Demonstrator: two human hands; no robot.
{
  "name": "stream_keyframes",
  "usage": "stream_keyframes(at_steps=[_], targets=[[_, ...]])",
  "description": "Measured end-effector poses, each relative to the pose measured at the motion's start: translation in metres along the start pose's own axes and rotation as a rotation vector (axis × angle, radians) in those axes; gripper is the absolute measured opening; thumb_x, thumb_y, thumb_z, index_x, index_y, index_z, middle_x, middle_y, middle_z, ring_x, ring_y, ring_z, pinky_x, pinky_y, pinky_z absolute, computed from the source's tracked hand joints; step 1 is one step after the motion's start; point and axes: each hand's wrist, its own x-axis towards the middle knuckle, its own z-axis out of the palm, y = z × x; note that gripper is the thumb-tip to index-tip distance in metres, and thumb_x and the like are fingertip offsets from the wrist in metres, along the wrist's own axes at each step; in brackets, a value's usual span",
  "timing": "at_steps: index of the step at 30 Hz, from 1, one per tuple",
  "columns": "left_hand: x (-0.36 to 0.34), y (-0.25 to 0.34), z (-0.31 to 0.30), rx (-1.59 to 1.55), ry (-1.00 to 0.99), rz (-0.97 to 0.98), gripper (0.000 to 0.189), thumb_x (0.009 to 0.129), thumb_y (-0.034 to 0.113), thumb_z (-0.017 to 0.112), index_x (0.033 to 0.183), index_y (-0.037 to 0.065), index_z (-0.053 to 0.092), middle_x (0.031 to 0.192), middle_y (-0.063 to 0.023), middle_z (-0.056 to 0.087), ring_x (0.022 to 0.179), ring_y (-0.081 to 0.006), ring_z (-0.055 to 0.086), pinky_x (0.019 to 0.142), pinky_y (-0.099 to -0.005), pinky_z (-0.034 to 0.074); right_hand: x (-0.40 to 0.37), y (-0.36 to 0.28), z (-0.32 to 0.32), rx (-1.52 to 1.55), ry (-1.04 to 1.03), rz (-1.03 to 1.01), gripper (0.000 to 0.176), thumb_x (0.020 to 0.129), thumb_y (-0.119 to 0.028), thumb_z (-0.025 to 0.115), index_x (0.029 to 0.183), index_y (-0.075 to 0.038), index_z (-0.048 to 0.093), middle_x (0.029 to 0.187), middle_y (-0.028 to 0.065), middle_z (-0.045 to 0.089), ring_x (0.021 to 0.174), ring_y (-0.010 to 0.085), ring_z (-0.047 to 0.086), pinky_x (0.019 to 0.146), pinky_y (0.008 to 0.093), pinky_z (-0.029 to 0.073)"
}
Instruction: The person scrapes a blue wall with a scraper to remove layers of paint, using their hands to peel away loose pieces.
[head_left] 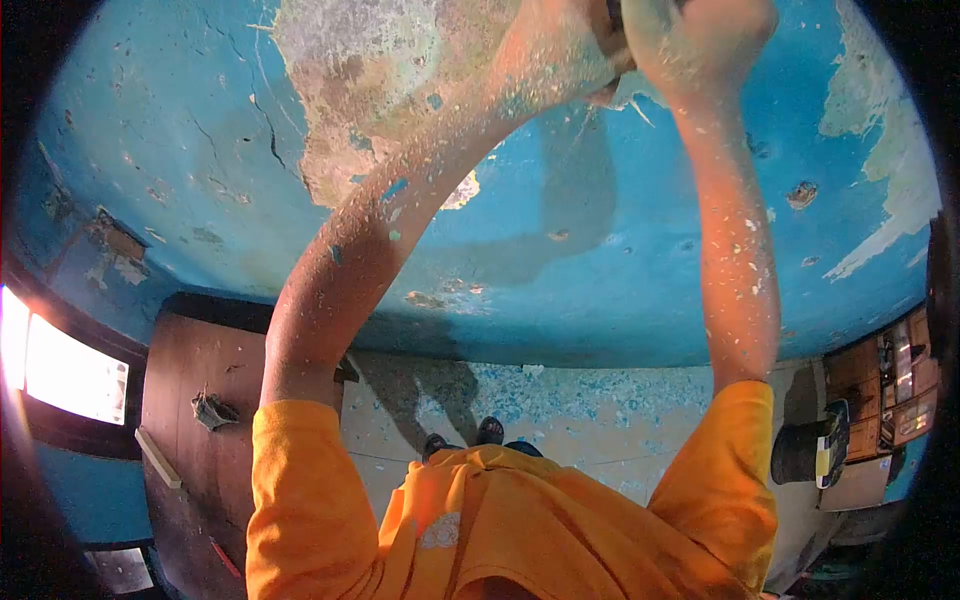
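My left hand (560, 50) and my right hand (700, 45) are close together at the top of the view, raised against the blue wall (650, 240). Both are closed, around a dark object (614, 15) that shows only in part between them; I cannot tell what it is. Beside my left hand is a large bare patch (370, 90) where the paint is gone, its edge ragged. A small peeled spot lies just below the hands. Pale and blue paint flakes cling to both forearms.
Blue flakes litter the floor (570, 400) around my feet (490, 431). At left, a brown tabletop (190, 360) bears a crumpled grey thing (213, 410) and a pale strip (158, 458) at its edge. A bright window (75, 370) lies beyond. Wooden shelving (860, 400) stands at right.
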Motion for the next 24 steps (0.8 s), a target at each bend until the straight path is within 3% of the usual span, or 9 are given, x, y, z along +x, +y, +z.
stream_keyframes(at_steps=[3,7,10,12,13,15,18,21,24], targets=[[0.020,-0.001,0.008,-0.188,0.177,0.222,0.030,0.085,0.010,0.059,0.110,-0.004,0.049,0.089,-0.0107,0.062,0.079,-0.0150,0.061,0.069,-0.0302,0.050,0.025,-0.003,-0.008,0.036,-0.058,0.057,0.030,0.084,-0.031,0.064,0.077,-0.005,0.049,0.060,0.0019,0.044,0.055,0.0118,0.043,0.054,0.0284,0.039],[0.046,0.002,0.010,-0.499,-0.036,0.141,0.033,0.086,0.013,0.062,0.112,-0.002,0.048,0.096,-0.0098,0.061,0.084,-0.0155,0.060,0.075,-0.0294,0.049,0.046,0.007,-0.022,-0.222,-0.291,0.254,0.030,0.085,-0.028,0.063,0.073,-0.005,0.048,0.061,0.0039,0.046,0.061,0.0143,0.049,0.061,0.0327,0.041],[0.051,0.007,0.011,-0.406,-0.158,0.068,0.033,0.085,0.011,0.063,0.112,-0.001,0.049,0.096,-0.0095,0.061,0.082,-0.0157,0.060,0.075,-0.0292,0.049,0.042,0.017,-0.022,0.297,-0.231,0.238,0.024,0.082,-0.020,0.062,0.071,-0.005,0.046,0.060,0.0027,0.045,0.063,0.0143,0.055,0.060,0.0317,0.043],[0.045,0.007,0.021,0.420,0.201,-0.064,0.032,0.084,0.007,0.062,0.112,-0.001,0.048,0.096,-0.0096,0.060,0.083,-0.0162,0.059,0.075,-0.0288,0.048,0.038,0.015,-0.022,0.230,-0.131,0.335,0.020,0.079,-0.014,0.061,0.069,-0.005,0.045,0.059,0.0016,0.044,0.065,0.0142,0.060,0.059,0.0314,0.044],[0.048,0.003,0.025,0.425,0.201,-0.057,0.032,0.084,0.007,0.062,0.112,-0.001,0.048,0.096,-0.0096,0.060,0.083,-0.0162,0.059,0.075,-0.0288,0.048,0.040,0.013,-0.025,0.229,-0.125,0.329,0.020,0.079,-0.014,0.061,0.069,-0.005,0.045,0.059,0.0016,0.044,0.065,0.0142,0.060,0.059,0.0314,0.044],[0.055,-0.009,0.031,-0.260,0.070,0.241,0.036,0.082,0.006,0.064,0.113,-0.001,0.047,0.098,-0.0115,0.059,0.089,-0.0173,0.059,0.076,-0.0301,0.049,0.046,0.011,-0.030,0.173,-0.148,0.104,0.021,0.078,-0.013,0.060,0.068,-0.005,0.044,0.059,0.0004,0.041,0.056,0.0116,0.051,0.055,0.0293,0.040],[0.038,-0.021,0.040,0.153,0.393,0.649,0.036,0.082,0.004,0.063,0.112,-0.001,0.045,0.098,-0.0120,0.058,0.090,-0.0177,0.058,0.074,-0.0308,0.049,0.031,0.023,-0.027,0.125,-0.117,-0.053,0.021,0.077,-0.014,0.061,0.068,-0.005,0.043,0.059,-0.0010,0.036,0.053,0.0103,0.038,0.053,0.0282,0.035],[0.038,-0.029,0.048,-0.512,0.250,0.300,0.041,0.079,0.007,0.066,0.111,-0.002,0.044,0.097,-0.0119,0.058,0.085,-0.0177,0.058,0.072,-0.0316,0.049,0.041,0.005,-0.026,0.079,-0.094,-0.167,0.021,0.076,-0.014,0.061,0.068,-0.006,0.043,0.059,-0.0019,0.033,0.053,0.0087,0.033,0.052,0.0270,0.032],[0.042,-0.037,0.045,-0.196,0.387,0.287,0.045,0.075,0.016,0.073,0.110,-0.001,0.049,0.101,-0.0138,0.060,0.094,-0.0210,0.058,0.080,-0.0340,0.048,0.044,0.024,-0.025,0.108,-0.134,-0.151,0.021,0.076,-0.014,0.060,0.068,-0.007,0.042,0.059,-0.0029,0.032,0.054,0.0075,0.031,0.051,0.0256,0.030]])
